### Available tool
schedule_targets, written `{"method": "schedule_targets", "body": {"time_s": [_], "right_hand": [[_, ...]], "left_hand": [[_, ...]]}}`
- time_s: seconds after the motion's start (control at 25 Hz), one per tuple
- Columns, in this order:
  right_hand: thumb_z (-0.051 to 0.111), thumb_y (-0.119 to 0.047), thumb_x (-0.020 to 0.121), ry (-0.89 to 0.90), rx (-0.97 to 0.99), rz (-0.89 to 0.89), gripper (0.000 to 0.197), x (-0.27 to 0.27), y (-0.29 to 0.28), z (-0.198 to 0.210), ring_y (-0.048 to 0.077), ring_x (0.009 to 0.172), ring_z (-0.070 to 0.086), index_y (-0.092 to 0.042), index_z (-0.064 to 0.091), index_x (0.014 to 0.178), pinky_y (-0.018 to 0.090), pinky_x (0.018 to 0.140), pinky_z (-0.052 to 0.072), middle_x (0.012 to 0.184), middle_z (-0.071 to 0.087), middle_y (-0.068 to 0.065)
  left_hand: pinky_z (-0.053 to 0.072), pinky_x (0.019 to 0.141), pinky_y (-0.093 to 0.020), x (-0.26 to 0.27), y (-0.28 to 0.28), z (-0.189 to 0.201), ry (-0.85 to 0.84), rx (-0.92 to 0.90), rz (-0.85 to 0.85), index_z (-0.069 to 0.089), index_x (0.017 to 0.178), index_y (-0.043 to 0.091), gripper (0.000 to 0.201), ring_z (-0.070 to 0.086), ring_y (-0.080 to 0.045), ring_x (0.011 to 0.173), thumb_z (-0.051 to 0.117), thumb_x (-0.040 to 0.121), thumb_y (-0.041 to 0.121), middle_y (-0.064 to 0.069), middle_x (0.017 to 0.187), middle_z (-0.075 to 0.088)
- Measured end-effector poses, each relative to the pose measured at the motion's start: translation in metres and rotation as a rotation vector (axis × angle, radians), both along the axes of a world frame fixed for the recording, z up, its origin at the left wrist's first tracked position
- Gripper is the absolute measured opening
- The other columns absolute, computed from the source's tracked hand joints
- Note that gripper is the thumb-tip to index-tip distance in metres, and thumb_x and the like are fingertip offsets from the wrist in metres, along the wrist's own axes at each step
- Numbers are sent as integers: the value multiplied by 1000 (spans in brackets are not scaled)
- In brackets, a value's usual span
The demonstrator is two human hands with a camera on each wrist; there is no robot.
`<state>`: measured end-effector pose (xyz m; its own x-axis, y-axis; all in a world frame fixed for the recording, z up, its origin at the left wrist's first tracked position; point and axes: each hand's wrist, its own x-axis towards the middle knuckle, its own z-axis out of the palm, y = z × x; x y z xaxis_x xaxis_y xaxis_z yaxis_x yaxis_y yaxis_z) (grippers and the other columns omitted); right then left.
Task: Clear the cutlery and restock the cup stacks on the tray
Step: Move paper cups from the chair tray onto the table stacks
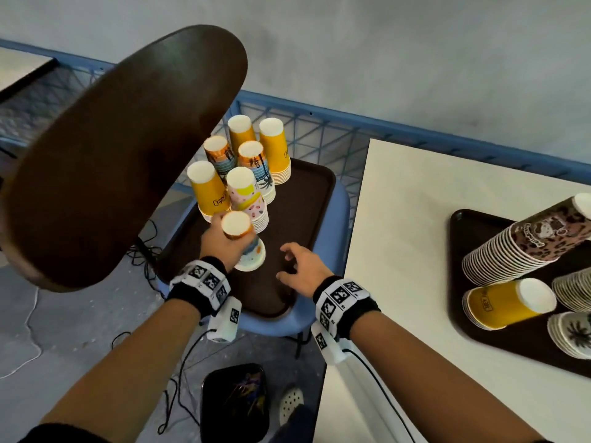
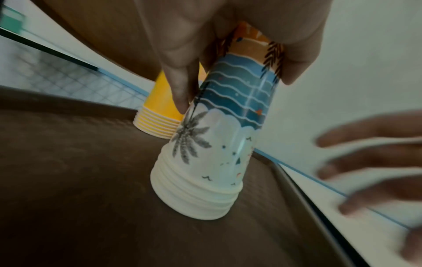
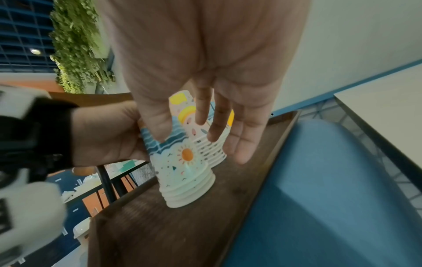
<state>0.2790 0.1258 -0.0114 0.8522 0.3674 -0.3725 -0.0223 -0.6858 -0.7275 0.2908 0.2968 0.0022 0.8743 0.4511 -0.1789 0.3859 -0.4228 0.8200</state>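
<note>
A brown tray [image 1: 297,219] lies on a blue chair seat and carries several upside-down paper cup stacks [image 1: 252,161]. My left hand [image 1: 224,241] grips a beach-print cup stack [image 2: 217,137], rims down and tilted on the tray near its front. The same stack [image 3: 185,173] shows in the right wrist view with the left hand [image 3: 107,137] around it. My right hand [image 1: 300,266] hovers open just right of that stack, fingers [image 3: 239,140] straight and holding nothing. Yellow cups [image 2: 160,117] stand behind the gripped stack.
A brown chair back [image 1: 121,148] looms at the left. A white table [image 1: 415,251] at the right holds a second dark tray [image 1: 460,298] with lying cup stacks [image 1: 518,247]. A blue mesh fence [image 1: 335,129] runs behind. A dark bin [image 1: 235,401] sits on the floor.
</note>
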Motion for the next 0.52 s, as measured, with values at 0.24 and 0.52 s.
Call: {"method": "schedule_targets", "body": {"time_s": [0.24, 0.52], "right_hand": [[82, -9, 62, 83, 185, -151, 87, 3, 10, -11, 13, 112, 49, -17, 35, 136, 26, 95, 41, 128, 54, 6], [84, -25, 52, 52, 105, -193, 82, 7, 21, -18, 24, 114, 54, -29, 45, 124, 41, 101, 45, 120, 57, 2]], "left_hand": [[38, 84, -21, -25, -42, -5, 5, -199, -302, 48, 117, 19, 63, 51, -13, 99, 80, 63, 15, 0, 106, 56], [43, 72, -29, -4, -19, -1, 8, -804, -83, 50, 88, 18, 48, 54, -20, 89, 48, 44, 1, -4, 97, 53]]}}
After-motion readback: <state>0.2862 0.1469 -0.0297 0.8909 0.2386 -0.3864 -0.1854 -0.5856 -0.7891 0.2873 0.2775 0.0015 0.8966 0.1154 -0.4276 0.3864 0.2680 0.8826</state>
